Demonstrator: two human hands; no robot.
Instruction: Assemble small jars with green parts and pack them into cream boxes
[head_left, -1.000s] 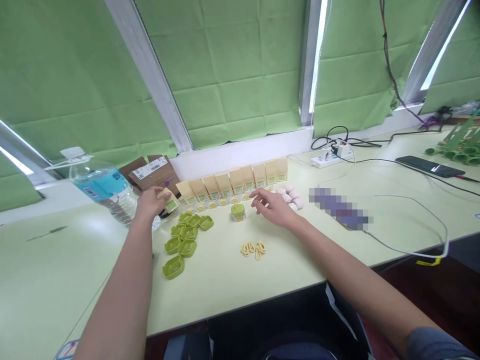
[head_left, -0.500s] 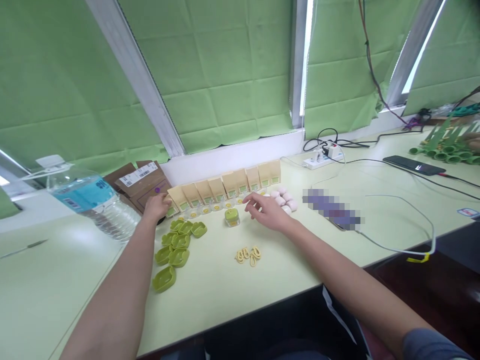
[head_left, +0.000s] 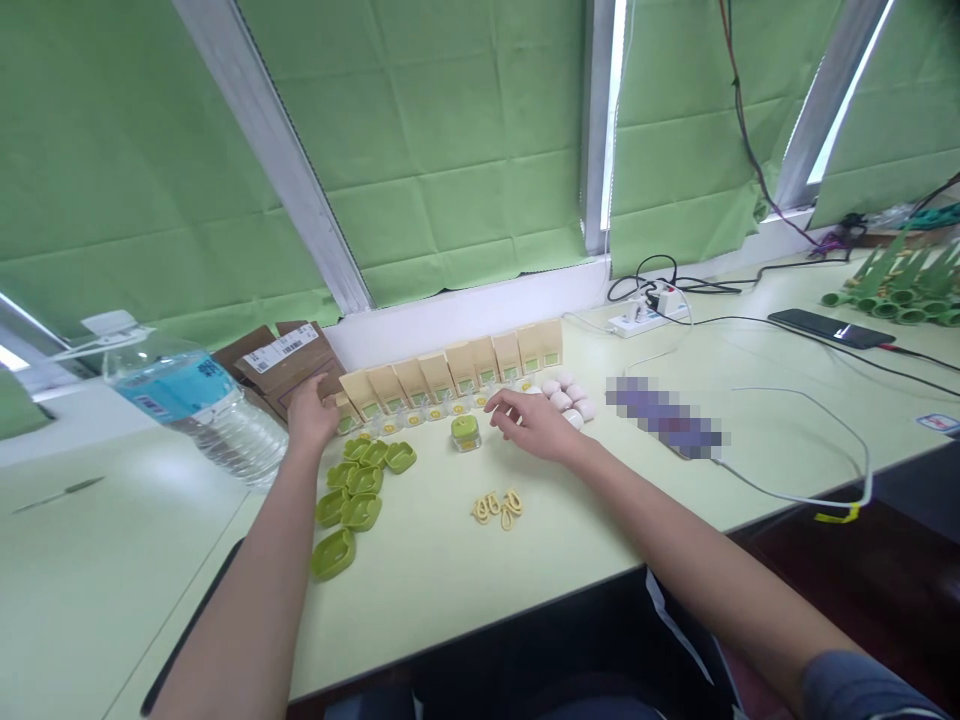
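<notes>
My left hand (head_left: 312, 412) is at the left end of a row of kraft paper boxes (head_left: 435, 375), right by the leftmost one, its fingers slightly apart and nothing visible in them. My right hand (head_left: 534, 424) hovers with loosely curled, spread fingers and holds nothing. Just left of its fingertips stands a small clear jar with a green lid (head_left: 466, 433). Small clear jars with yellow marks (head_left: 436, 411) line up before the boxes. Several green lids (head_left: 361, 511) lie near my left forearm, hollow side up. Yellow loops (head_left: 496, 508) rest in front, and whitish rounded pieces (head_left: 574, 397) lie beyond my right hand.
A large water bottle (head_left: 202, 400) leans at the left beside an open cardboard box (head_left: 281, 360). At the back right are a power strip (head_left: 643, 318) and cables. A black phone (head_left: 831, 328) and green cone-shaped pieces (head_left: 900, 290) lie farther right.
My left hand has drawn a little left, away from the leftmost kraft box. The right hand is almost still. Another person's hand at the far right edge has left the view.
</notes>
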